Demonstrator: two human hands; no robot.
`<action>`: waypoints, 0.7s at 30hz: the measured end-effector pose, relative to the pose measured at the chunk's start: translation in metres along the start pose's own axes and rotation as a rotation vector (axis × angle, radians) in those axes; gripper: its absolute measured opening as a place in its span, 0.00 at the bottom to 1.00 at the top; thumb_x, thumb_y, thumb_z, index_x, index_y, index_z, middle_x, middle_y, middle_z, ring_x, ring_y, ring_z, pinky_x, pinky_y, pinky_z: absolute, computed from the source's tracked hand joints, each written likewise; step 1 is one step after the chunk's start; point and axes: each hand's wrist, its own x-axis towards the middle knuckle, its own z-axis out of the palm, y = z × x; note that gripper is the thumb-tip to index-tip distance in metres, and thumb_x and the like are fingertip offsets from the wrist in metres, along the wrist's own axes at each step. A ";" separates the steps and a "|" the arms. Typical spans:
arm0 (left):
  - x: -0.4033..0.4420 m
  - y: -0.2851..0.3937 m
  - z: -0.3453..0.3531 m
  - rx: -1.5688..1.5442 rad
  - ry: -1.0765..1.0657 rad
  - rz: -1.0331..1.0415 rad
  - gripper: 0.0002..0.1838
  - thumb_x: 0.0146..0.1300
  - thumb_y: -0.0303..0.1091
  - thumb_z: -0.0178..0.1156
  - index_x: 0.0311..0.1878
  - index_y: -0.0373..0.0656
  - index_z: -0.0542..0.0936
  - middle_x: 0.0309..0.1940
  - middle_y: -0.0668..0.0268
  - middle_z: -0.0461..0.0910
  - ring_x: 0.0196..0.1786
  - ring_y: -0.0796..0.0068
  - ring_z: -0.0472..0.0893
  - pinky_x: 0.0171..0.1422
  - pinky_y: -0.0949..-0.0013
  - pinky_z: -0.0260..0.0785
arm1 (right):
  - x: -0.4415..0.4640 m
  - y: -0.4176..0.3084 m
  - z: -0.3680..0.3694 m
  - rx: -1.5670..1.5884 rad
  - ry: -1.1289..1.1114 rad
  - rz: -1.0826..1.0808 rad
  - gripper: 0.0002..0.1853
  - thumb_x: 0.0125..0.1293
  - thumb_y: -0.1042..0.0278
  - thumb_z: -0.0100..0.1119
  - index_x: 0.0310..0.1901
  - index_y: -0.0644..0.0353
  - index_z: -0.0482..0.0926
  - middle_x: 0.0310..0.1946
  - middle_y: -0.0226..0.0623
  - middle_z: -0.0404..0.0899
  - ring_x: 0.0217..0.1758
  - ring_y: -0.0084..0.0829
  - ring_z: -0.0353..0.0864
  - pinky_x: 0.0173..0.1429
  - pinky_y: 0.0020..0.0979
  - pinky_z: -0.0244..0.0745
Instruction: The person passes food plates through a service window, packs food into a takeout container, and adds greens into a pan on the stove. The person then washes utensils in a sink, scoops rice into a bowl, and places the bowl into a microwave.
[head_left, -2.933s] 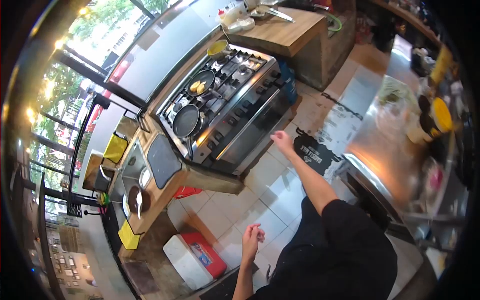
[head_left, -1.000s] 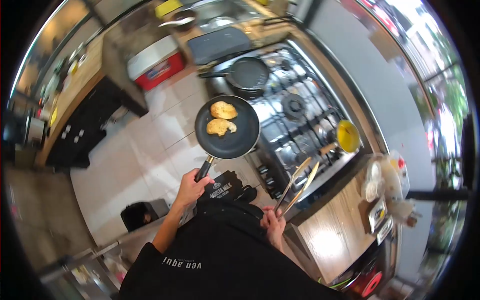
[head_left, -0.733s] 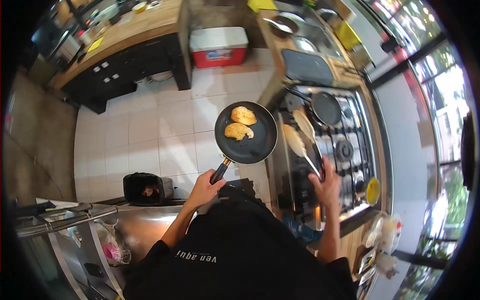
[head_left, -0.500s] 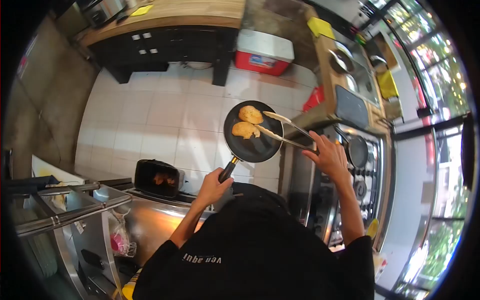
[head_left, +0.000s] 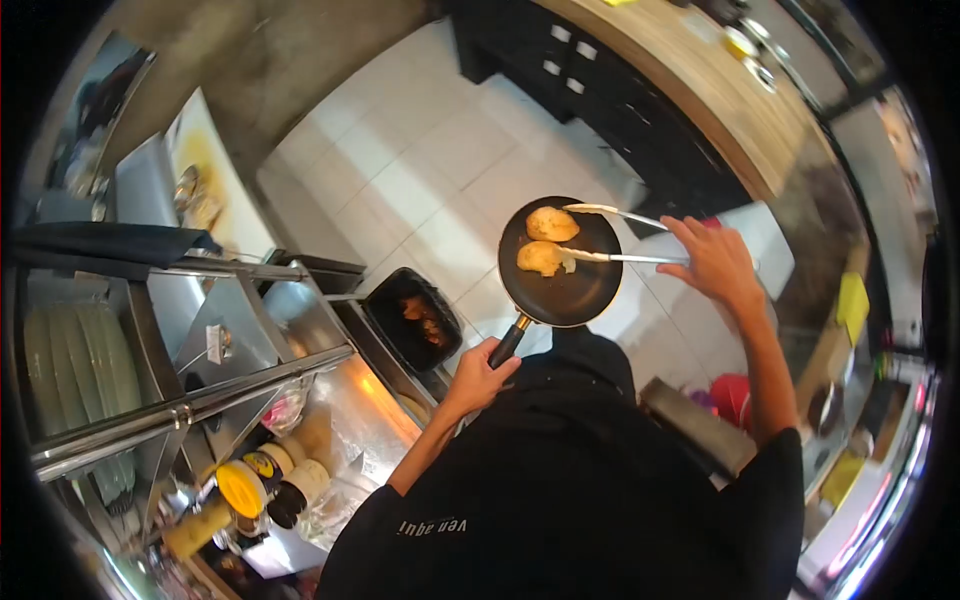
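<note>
A black frying pan [head_left: 560,297] is held out over the floor, my left hand [head_left: 480,377] wrapped round its handle. Two browned pieces of food lie in it: an upper piece [head_left: 551,224] and a lower piece [head_left: 540,259] with a ragged edge. My right hand [head_left: 714,262] grips a pair of tongs [head_left: 640,259] whose arms are spread apart. One pale tip is beside the upper piece; the other reaches the right end of the lower piece. Whether the tips press on the food, I cannot tell.
Left of the pan stands a black bin [head_left: 440,312] with scraps inside. A metal rack [head_left: 200,400] and jars with a yellow lid [head_left: 241,488] fill the lower left. A wooden counter [head_left: 690,70] with black drawers runs along the upper right.
My body has turned left, away from the stove and toward the bin and rack. The pan, food and tongs have come along, the two pieces still in the pan.
</note>
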 end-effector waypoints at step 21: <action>0.241 0.059 -0.249 -0.607 0.802 -0.212 0.17 0.63 0.41 0.66 0.32 0.37 0.75 0.18 0.72 0.67 0.23 0.84 0.68 0.26 0.72 0.61 | 0.687 -0.163 -0.116 0.078 0.052 -1.074 0.29 0.53 0.47 0.70 0.54 0.53 0.77 0.35 0.38 0.82 0.30 0.41 0.81 0.35 0.38 0.73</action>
